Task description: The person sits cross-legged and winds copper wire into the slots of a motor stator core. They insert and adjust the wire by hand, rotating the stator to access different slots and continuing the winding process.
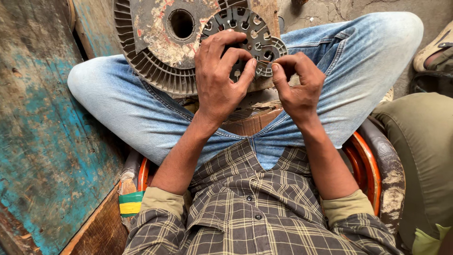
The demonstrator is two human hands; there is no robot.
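Worn teal-painted wooden boards [42, 141] are running down the side of the scene, well to the left of the round slotted plate, and bare concrete floor [330, 9] is showing beyond it. You are sitting cross-legged in blue jeans [358, 61] on a round seat with an orange rim [365, 165], both spreading out below and around the plate. A big finned metal disc [155, 52] with flaking paint and a centre hole is resting on your lap, lying just behind the plate and partly covered by it. To the far right of the plate, another person's olive trouser leg [420, 156] and a sandalled foot [434, 49] are showing. The round slotted plate [245, 28], dark grey and ringed with cut-outs, is standing upright in front of the disc. Your left hand [219, 80] is gripping it, fingers curled over its face and thumb at its lower edge. Your right hand [297, 85] is pinching a small metal piece [263, 68] at the plate's lower right edge, thumb and forefinger pressed together, almost touching your left fingertips.
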